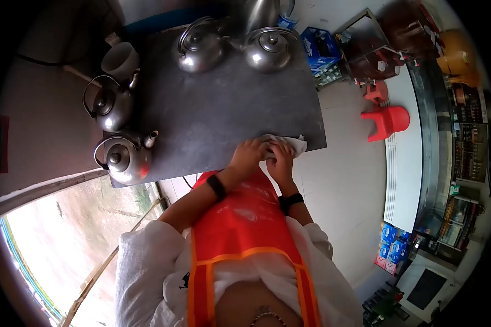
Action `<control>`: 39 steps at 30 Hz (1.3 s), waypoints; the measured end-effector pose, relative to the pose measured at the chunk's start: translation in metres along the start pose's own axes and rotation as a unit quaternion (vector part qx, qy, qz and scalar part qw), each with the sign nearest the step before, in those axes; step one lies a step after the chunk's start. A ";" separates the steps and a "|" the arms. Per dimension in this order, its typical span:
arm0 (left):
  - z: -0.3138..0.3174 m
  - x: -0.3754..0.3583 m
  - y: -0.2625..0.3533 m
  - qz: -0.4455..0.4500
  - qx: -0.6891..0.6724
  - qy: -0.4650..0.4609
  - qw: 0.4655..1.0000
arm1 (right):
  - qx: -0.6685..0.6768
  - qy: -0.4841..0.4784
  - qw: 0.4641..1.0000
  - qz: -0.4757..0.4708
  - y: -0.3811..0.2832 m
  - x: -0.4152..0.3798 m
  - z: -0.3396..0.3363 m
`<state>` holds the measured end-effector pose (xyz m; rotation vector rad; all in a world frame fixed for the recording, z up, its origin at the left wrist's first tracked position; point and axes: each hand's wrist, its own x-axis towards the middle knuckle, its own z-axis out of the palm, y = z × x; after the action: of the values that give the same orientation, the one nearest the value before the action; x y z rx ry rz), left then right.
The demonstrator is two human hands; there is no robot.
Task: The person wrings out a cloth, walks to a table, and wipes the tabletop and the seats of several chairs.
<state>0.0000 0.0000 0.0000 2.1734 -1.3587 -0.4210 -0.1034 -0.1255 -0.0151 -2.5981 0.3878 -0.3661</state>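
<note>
White cloth (pixel 290 144) lies bunched at the near edge of a dark grey table (pixel 223 114), partly hanging over the rim. Both hands press on it: the left hand (pixel 249 154) is curled over the cloth's left side, and the right hand (pixel 281 159) has its fingers closed, gripping the fabric. Four metal kettles stand well apart from the hands, two at the far edge (pixel 201 46) and two along the left side (pixel 123 158). The nearest kettle sits close to the table's corner; a wide sweep that way might knock it off.
</note>
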 end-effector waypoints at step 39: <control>0.055 -0.022 0.044 0.095 0.085 0.079 0.989 | 0.027 0.195 0.967 0.159 -0.001 -0.068 0.001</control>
<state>-0.0704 -0.0109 -0.0185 2.1326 -1.5421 -0.0615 -0.1659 -0.1016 -0.0281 -2.3483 0.9011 -0.7627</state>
